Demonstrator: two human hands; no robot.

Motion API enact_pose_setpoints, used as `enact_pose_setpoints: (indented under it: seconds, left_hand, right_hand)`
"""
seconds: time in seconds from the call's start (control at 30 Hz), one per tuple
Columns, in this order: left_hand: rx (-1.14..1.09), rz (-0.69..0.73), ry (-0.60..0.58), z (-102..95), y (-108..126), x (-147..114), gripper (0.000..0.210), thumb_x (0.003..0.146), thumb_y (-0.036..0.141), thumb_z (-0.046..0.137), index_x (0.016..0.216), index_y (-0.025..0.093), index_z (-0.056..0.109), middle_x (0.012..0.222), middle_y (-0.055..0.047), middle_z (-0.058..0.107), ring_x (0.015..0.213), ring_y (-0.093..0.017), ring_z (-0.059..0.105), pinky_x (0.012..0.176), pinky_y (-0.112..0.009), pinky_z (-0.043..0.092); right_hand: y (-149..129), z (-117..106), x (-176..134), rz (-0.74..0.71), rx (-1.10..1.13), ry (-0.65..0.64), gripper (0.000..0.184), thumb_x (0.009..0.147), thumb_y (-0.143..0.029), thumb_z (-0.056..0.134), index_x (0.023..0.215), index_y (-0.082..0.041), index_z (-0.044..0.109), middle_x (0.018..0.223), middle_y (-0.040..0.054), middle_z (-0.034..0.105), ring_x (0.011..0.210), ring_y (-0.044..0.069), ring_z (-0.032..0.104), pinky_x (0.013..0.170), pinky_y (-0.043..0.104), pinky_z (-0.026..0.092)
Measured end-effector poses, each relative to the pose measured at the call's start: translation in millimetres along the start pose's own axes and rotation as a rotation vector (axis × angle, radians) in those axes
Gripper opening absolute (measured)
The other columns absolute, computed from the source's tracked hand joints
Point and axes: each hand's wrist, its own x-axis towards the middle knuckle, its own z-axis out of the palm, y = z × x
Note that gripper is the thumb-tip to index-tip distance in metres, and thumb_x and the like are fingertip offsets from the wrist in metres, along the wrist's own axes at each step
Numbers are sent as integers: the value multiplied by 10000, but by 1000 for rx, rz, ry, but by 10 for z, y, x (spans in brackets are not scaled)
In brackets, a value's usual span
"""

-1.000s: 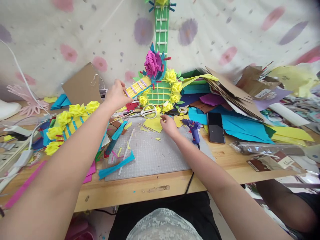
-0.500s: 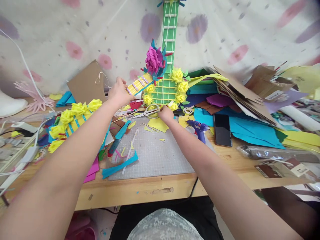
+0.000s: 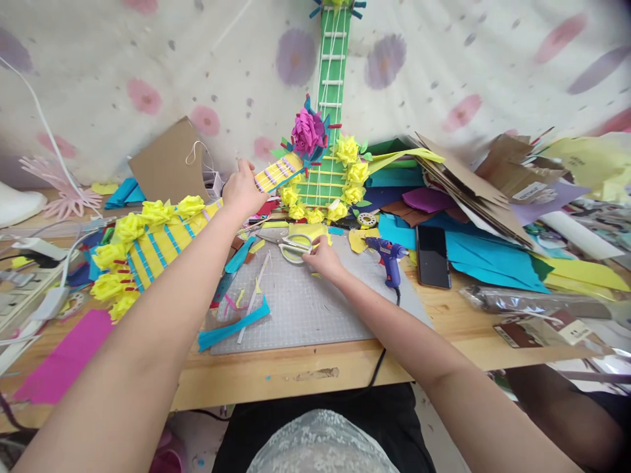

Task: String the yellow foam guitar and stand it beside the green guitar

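Note:
My left hand (image 3: 243, 190) is closed round the neck of a yellow craft guitar (image 3: 162, 244), whose body with yellow flowers lies to the left, partly behind my forearm. At the neck's far end sits a magenta paper rose (image 3: 308, 131) with blue pieces round it. The fingers of my right hand (image 3: 323, 258) are shut on the handle of a pair of scissors (image 3: 294, 248), blades pointing left, over the grey cutting mat (image 3: 315, 309). Behind them, a green craft guitar (image 3: 331, 85) with white strings and yellow flowers leans upright against the flowered curtain.
A purple glue gun (image 3: 389, 257) and a black phone (image 3: 434, 256) lie right of the mat. Coloured sheets and cardboard (image 3: 473, 174) pile up at the back right. Magenta paper (image 3: 69, 358) and a power strip (image 3: 24, 309) are at the left. Scraps litter the mat.
My right hand has drawn the scissors toward me, away from the green guitar's base. My left hand has shifted slightly right with the neck, and the rose has dropped a little.

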Motion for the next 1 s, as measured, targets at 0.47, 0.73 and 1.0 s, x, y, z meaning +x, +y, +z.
enact_pose_setpoints:
  seconds: [0.47, 0.73, 1.0]
  left_hand:
    - [58, 12, -19, -60, 3, -3, 646, 763, 559, 484, 1238, 139, 366, 1102, -50, 606, 1163, -217, 473, 865, -336, 393]
    - [251, 136, -99, 5, 268, -168, 562, 683, 267, 626, 1173, 144, 380, 1088, -131, 594, 1074, -250, 528, 810, -335, 428]
    - [366, 214, -167, -10, 455, -286, 510, 707, 221, 561, 1164, 137, 352, 1037, -152, 598, 1025, -265, 547, 804, -347, 443]
  right_hand:
    - [95, -138, 220, -343, -239, 246, 381, 812, -351, 510, 1112, -130, 591, 1086, 135, 618, 1170, 249, 432, 983, 382, 314]
    - [-561, 269, 3, -337, 637, -37, 328, 706, -283, 637, 1015, -180, 601, 1018, 69, 655, 975, 174, 603, 890, 338, 444]
    - [-786, 474, -86, -287, 1130, -195, 258, 602, -225, 702, 827, -191, 581, 890, 20, 676, 894, 166, 620, 876, 345, 457]
